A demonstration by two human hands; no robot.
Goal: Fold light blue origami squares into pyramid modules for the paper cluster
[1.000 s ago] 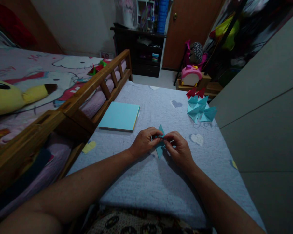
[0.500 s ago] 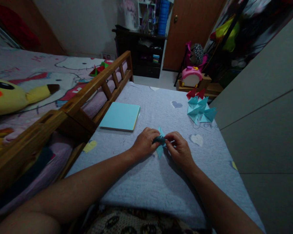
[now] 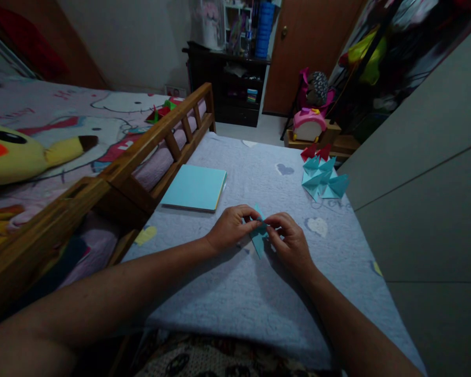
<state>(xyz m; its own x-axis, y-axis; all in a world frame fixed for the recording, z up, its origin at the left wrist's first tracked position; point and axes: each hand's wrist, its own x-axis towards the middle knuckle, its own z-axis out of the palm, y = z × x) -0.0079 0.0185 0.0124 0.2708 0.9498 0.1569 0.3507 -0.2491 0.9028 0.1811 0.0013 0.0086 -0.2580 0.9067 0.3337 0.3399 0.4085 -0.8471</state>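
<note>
A small folded piece of blue paper [image 3: 258, 240] lies on the grey-blue bedspread [image 3: 235, 298] in the middle of the view. My left hand [image 3: 231, 228] pinches its left side with curled fingers. My right hand [image 3: 288, 241] pinches its right side, fingertips meeting the left hand's over the fold. A pointed tip of the paper sticks out below the fingers and another above them. Both hands rest low on the bedspread.
A stack of blue square paper [image 3: 194, 187] lies to the left. Several folded blue and red paper shapes [image 3: 322, 175] sit at the far right. A wooden bed rail [image 3: 141, 152] borders the left, a grey wardrobe wall [image 3: 427, 173] the right. A yellow plush toy [image 3: 19, 152] lies beyond the rail.
The hands stay on the folded paper and shift their fingers slightly; the paper's lower tip now points further down. The view has drifted a little.
</note>
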